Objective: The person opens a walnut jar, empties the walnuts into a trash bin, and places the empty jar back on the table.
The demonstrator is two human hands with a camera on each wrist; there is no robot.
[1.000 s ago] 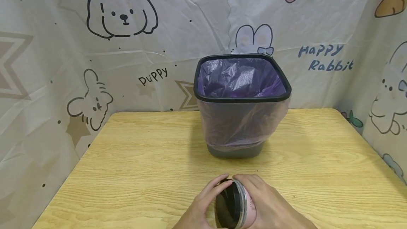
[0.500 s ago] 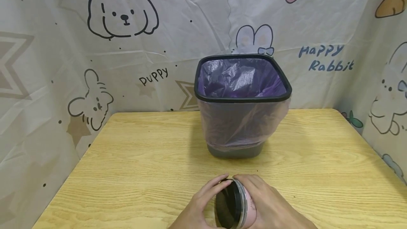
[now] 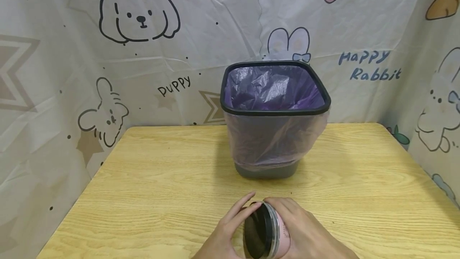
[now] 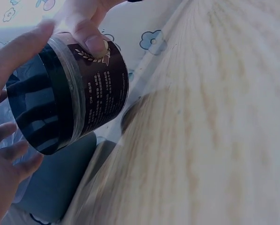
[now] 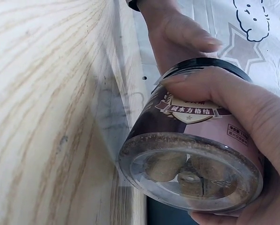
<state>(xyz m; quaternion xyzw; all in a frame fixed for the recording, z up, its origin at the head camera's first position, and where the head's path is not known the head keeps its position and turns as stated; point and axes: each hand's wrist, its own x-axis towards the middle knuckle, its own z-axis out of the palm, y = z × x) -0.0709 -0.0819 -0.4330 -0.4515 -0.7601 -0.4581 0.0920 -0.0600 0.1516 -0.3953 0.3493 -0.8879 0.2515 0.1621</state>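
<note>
A clear plastic jar (image 3: 283,237) with a pink and dark brown label lies tilted, its black lid (image 3: 258,231) facing left. Brown rounded pieces (image 5: 191,176) show through its bottom in the right wrist view. My right hand (image 3: 305,227) grips the jar's body, the thumb pressed across the label. My left hand (image 3: 226,231) is spread around the lid, with one fingertip at the rim and another finger raised. From the right wrist view, the left thumb stands apart from the lid. The left wrist view has the left fingertips (image 4: 29,164) close to the lid's edge; contact is unclear.
A grey bin (image 3: 266,141) with a black rim and a purple bag inside stands on the wooden table (image 3: 154,195), beyond the hands. A cloth (image 3: 201,23) printed with cartoon animals hangs behind and at both sides.
The left hand's fingers have lifted and straightened slightly at the lid's rim. The right hand and the jar have stayed in place.
</note>
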